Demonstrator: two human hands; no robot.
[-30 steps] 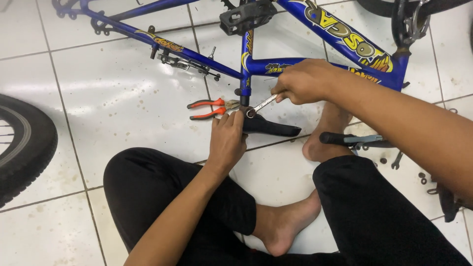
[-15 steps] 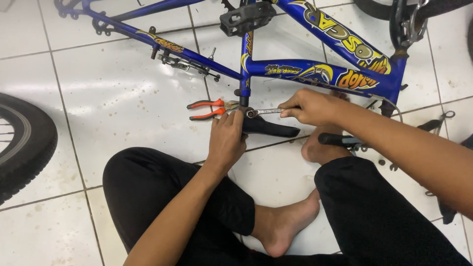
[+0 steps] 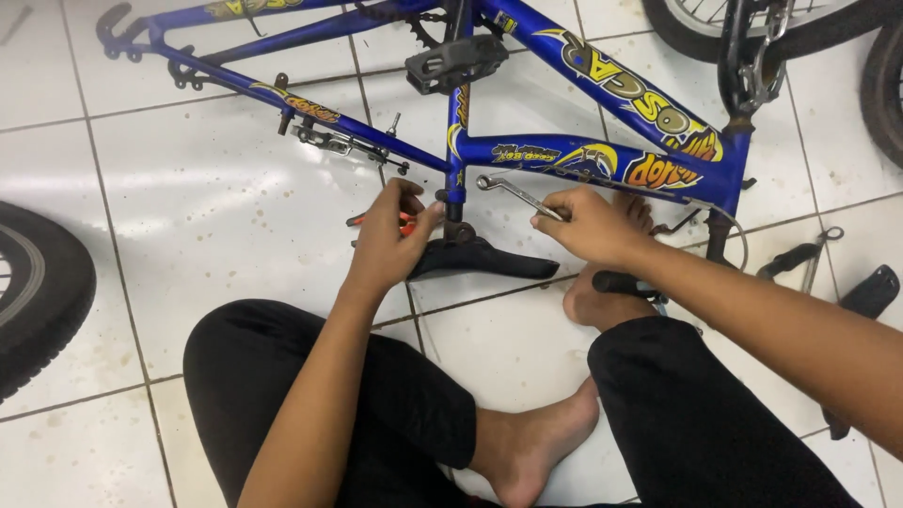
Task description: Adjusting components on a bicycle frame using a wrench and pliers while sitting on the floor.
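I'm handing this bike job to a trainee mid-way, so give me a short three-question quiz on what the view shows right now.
1. True or false: the right hand holds a silver wrench.
2. Where are the fingers of the left hand? A) on the pedal; B) at the seat post clamp above the black saddle; C) on the tyre.
3. What colour is the bicycle frame, which stands upside down on the tiled floor?

Key
1. True.
2. B.
3. Blue, with yellow and orange graphics.
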